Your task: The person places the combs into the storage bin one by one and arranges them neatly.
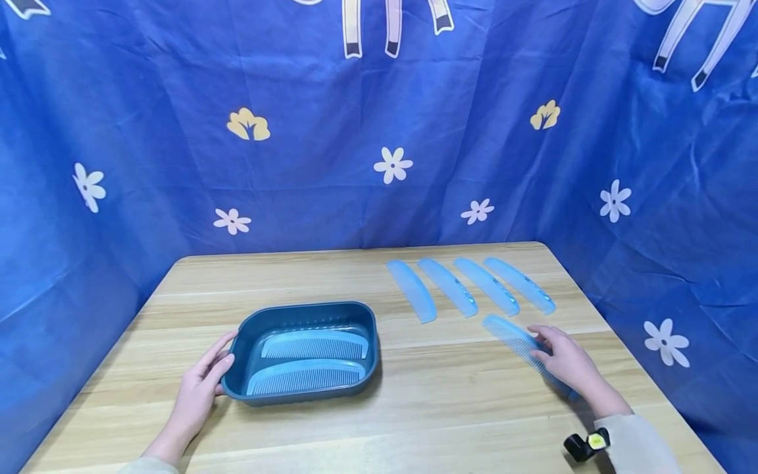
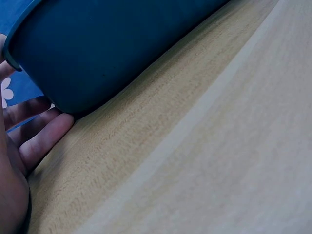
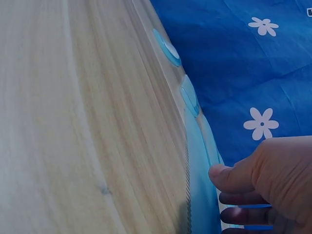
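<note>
At the left of the head view, my left hand (image 1: 198,385) holds the end of a dark teal plastic basin (image 1: 302,397), its thumb at the rim. In the left wrist view, fingers (image 2: 48,139) touch the basin's lower corner. Two blue combs lie inside, a rear comb (image 1: 316,342) and a front comb (image 1: 304,375). My right hand (image 1: 565,359) is over another translucent blue comb (image 1: 509,332) on the table. From the right wrist, its thumb (image 3: 222,175) appears at this comb's edge, with the fingers spaced apart from the thumb. The hand covers part of the comb.
Several blue combs lie in a slanted row at the back right, from the leftmost comb (image 1: 412,291) to the rightmost comb (image 1: 521,284). The wooden table (image 1: 426,408) meets a blue patterned cloth (image 1: 320,158) behind and at the sides.
</note>
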Motion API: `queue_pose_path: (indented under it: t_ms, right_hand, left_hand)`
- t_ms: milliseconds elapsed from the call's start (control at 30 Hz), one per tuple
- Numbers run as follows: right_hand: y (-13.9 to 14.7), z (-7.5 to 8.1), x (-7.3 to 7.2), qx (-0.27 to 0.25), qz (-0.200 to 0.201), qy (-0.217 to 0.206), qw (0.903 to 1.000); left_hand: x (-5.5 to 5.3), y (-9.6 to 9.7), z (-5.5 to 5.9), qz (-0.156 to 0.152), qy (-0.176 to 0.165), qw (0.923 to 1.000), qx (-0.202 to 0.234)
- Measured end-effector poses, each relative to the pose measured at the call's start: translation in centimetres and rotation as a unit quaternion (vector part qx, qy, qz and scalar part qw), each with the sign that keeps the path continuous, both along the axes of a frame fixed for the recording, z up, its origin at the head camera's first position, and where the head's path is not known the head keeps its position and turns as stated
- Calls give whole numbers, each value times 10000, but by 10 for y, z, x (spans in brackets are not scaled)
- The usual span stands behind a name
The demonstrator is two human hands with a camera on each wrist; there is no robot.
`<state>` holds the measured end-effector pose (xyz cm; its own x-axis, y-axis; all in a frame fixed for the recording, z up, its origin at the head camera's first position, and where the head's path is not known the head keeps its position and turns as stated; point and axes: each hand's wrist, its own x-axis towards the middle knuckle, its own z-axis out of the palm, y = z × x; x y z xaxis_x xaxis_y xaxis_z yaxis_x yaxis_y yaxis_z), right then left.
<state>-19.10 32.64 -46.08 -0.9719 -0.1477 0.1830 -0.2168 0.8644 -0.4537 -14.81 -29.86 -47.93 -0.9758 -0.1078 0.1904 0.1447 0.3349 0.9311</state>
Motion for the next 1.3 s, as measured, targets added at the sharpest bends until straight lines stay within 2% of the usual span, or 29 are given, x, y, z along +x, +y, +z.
queue_pose_path:
  t_ms: [600,933,1100,1300]
  right_hand:
    - [-2,3,-5,349,-57,-677,9971]
    - [-6,5,-11,553,76,-721,9958]
    - [-6,6,-11,566,-10,-820,9950]
    - [-7,7,-12,554,-53,-855,9948]
  left_hand:
    - [1,1,2,-21,8,10000,-25]
    - [1,1,1,-5,-9,9999,-111]
    - [0,1,1,37,6,9999,-166]
    - [0,0,1,-13,19,10000,-17]
